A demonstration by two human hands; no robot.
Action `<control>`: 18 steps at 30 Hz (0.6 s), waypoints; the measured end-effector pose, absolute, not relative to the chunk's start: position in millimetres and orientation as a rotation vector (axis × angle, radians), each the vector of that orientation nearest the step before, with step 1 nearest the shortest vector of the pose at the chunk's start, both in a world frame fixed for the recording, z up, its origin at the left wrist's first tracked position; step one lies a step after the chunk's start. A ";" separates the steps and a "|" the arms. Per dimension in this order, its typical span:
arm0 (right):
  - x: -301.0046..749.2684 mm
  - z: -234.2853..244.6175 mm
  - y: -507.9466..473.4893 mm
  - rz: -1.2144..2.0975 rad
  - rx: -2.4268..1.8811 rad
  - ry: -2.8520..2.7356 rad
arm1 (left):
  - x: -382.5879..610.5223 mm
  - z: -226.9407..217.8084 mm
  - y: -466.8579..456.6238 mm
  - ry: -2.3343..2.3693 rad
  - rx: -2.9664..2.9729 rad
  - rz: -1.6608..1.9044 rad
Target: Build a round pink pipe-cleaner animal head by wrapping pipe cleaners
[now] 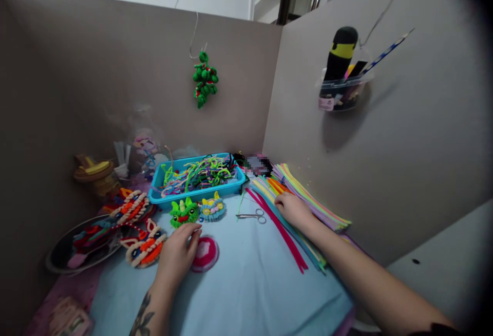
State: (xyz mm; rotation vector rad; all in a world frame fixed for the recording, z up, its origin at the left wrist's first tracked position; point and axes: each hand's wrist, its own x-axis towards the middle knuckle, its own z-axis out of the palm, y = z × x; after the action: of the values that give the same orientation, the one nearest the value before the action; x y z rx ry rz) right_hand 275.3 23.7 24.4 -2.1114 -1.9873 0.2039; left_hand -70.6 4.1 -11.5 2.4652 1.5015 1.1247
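Observation:
My right hand rests on the bundles of pipe cleaners at the right, its fingers curled down over the orange pipe cleaners; how many it grips is hidden. Magenta pipe cleaners lie just left of it. My left hand is over the cloth, thumb apart from the fingers, with nothing visible in it. Beside its thumb lies a round red and pale pink piece. Just beyond the fingertips sit a green animal head and a blue and yellow one. Small scissors lie between my hands.
A blue tray of pipe cleaner scraps stands at the back. To the left are an orange and cream animal head and a dark bowl. A green ornament and a clear tool cup hang on the grey partitions.

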 end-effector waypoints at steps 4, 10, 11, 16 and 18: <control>271.9 19.0 23.1 0.118 -2.233 -1.973 | -70.1 -11.9 3.8 1.493 2.459 1.119; 267.2 11.9 23.2 0.123 -2.304 -2.020 | -68.6 -11.3 2.4 1.476 2.445 1.095; 266.9 11.3 23.5 0.133 -2.307 -2.018 | -68.4 -11.0 2.2 1.472 2.442 1.098; 270.2 12.5 26.1 0.203 -2.278 -1.927 | -67.3 -9.2 1.3 1.464 2.439 1.110; 274.3 14.8 26.8 0.262 -2.244 -1.864 | -66.9 -8.9 0.7 1.460 2.442 1.115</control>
State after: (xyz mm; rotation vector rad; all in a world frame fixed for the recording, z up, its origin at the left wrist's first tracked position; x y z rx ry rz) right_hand 274.3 26.8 14.8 -2.2437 -1.8636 0.2617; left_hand -66.9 0.7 -8.9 2.4416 1.4601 1.1148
